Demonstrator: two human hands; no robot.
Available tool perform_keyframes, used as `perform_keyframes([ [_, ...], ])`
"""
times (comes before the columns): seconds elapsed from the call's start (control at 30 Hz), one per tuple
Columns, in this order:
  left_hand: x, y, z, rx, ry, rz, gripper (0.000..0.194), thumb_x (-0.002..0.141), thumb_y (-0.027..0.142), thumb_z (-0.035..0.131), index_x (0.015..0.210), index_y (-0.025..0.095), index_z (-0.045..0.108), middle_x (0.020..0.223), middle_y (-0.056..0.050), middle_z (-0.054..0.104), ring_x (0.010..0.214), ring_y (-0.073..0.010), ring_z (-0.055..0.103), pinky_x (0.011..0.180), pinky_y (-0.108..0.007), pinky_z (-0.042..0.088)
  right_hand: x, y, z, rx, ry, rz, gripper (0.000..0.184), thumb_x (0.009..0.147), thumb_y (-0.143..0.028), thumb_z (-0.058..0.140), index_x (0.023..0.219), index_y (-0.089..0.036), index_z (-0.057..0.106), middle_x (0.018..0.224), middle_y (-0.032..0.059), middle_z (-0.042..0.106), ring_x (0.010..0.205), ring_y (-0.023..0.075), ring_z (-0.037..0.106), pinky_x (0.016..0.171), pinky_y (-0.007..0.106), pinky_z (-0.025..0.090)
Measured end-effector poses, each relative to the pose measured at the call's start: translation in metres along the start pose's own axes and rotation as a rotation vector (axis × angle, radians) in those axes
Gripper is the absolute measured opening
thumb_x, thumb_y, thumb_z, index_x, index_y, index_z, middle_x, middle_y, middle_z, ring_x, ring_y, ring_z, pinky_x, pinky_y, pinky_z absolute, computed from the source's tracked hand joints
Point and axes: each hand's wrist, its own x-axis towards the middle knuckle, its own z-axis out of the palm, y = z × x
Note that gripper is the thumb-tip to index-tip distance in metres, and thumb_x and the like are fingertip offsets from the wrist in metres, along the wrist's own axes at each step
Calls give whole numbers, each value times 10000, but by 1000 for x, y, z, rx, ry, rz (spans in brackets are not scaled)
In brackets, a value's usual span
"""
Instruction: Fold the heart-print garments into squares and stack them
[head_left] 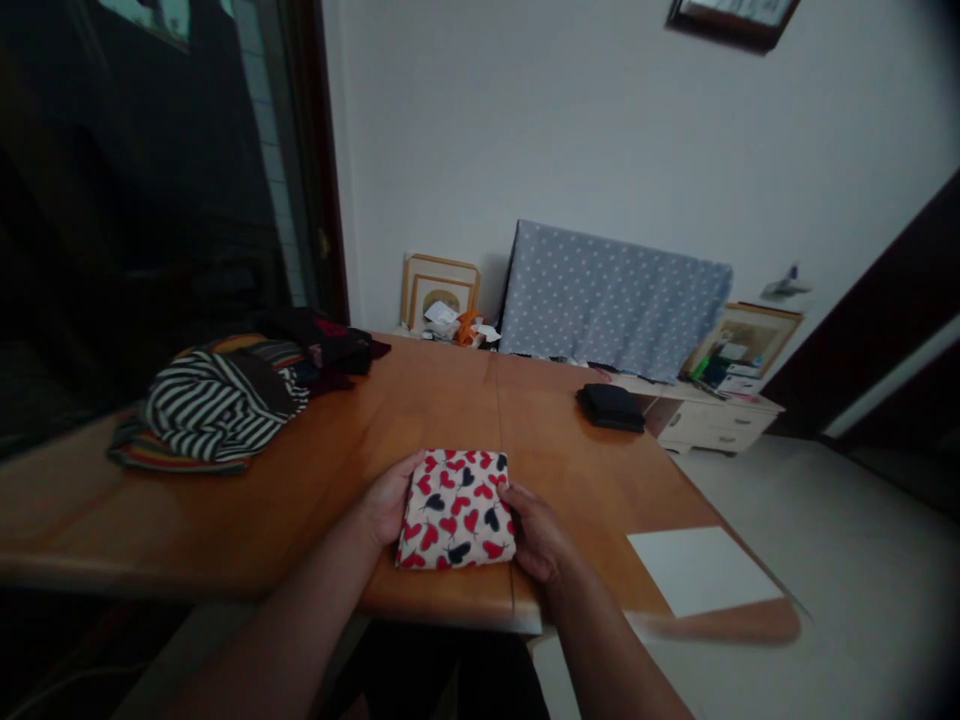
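A folded cloth (457,510), cream with red and dark hearts, lies near the front edge of the wooden table, between my hands. My left hand (391,500) grips its left side, the thumb along the upper left corner and the other fingers partly hidden. At the right side, my right hand (536,530) holds the cloth with its thumb on the edge; its remaining fingers are mostly out of sight beneath. The cloth is a neat, thick, roughly square bundle. Whether it rests on the table or is slightly raised, I cannot tell.
A heap of striped clothes (225,405) covers the table's left side. A dark folded cloth (611,407) sits at the far right, and a white sheet (701,568) near the right corner. Behind the wooden table (450,390) stand a low white cabinet (712,425) and a draped dotted cover (611,300).
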Motion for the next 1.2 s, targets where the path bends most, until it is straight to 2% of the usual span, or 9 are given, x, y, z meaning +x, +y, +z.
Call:
perform_keyframes([
  [0.17, 2, -1, -2, 2, -16, 8, 471, 955, 443, 511, 1280, 123, 629, 1171, -188, 735, 1142, -342, 684, 1044, -503, 483, -2, -1, 0, -10, 28, 7, 355, 869, -262, 673, 1197, -135, 633, 1178, 155, 729, 1033, 268, 720, 1003, 466, 538],
  [0.4, 6, 1, -10, 7, -61, 81, 702, 949, 678, 379, 1351, 136, 571, 1265, -213, 689, 1235, -372, 620, 1085, -556, 420, -5, -2, 2, -20, 63, 37, 322, 872, -273, 679, 1164, -145, 631, 1098, 142, 751, 982, 286, 733, 963, 487, 561],
  [0.67, 6, 1, -15, 30, -163, 66, 854, 854, 802, 437, 1367, 127, 544, 1304, -233, 662, 1285, -401, 575, 1099, -582, 388, -5, -1, 2, -30, 58, 29, 282, 879, -274, 682, 1134, -161, 641, 1108, 132, 752, 997, 281, 731, 958, 477, 567],
  [0.77, 4, -2, -12, 60, -159, 30, 763, 849, 729, 558, 1321, 131, 572, 1234, -229, 699, 1239, -391, 615, 1067, -570, 430, -4, -1, 1, -47, 63, 30, 303, 873, -282, 690, 1148, -164, 644, 1122, 128, 749, 1001, 276, 729, 956, 467, 571],
  [0.87, 2, -4, -12, 101, -61, 93, 535, 836, 446, 739, 1258, 150, 596, 1110, -199, 750, 1112, -358, 694, 1025, -540, 480, -4, -1, 1, -50, 51, 28, 322, 867, -281, 701, 1161, -163, 642, 1147, 134, 741, 1024, 276, 724, 961, 462, 569],
  [0.93, 1, -5, -13, 113, -5, 134, 466, 814, 301, 770, 1225, 154, 607, 1044, -180, 767, 1034, -340, 727, 997, -523, 507, -4, -1, 1, -43, 47, 23, 324, 865, -278, 707, 1159, -158, 640, 1152, 139, 739, 1036, 281, 721, 972, 469, 562],
  [1.0, 2, -6, -14, 109, 17, 124, 431, 817, 265, 754, 1206, 143, 615, 1010, -176, 772, 988, -333, 740, 967, -513, 530, -4, -1, 2, -33, 48, 20, 340, 864, -282, 711, 1167, -149, 636, 1150, 143, 739, 1043, 288, 719, 982, 476, 554],
  [1.2, 2, -5, -14, 67, 8, 56, 426, 838, 305, 700, 1211, 116, 618, 1015, -178, 771, 968, -343, 745, 917, -510, 562, -9, -4, 12, -63, -10, 31, 415, 875, -372, 722, 1197, -125, 639, 1177, 162, 729, 1050, 290, 717, 980, 473, 553],
])
